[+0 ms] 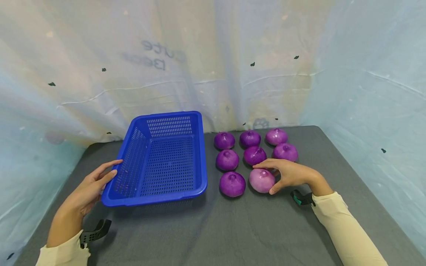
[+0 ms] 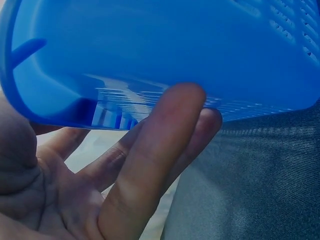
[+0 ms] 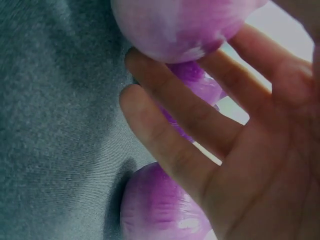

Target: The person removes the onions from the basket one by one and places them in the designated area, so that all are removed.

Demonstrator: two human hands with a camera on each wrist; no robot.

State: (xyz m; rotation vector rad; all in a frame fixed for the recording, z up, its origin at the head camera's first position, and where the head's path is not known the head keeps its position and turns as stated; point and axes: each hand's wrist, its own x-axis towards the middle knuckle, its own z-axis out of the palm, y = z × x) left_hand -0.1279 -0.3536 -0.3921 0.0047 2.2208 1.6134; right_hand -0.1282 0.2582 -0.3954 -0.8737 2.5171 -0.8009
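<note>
A blue plastic basket [image 1: 154,201] with slotted walls stands on the left part of the table, its inside bare. My left hand [image 1: 87,190] grips its left rim, with thumb and index finger at the edge; in the left wrist view, fingers [image 2: 150,160] reach along the basket's outer wall [image 2: 135,45]. Over on the right, my right hand [image 1: 293,173] holds a pale purple onion [image 1: 261,180] between thumb and fingers. That onion [image 3: 175,25] is near the top of the right wrist view, against the fingertips.
Several darker purple onions stand close by in rows, including a front one [image 1: 232,184], a middle one [image 1: 254,155] and one behind the right hand [image 1: 285,152]. Grey cloth covers the table [image 1: 213,236]. A pale printed curtain [image 1: 226,66] hangs behind and at both sides.
</note>
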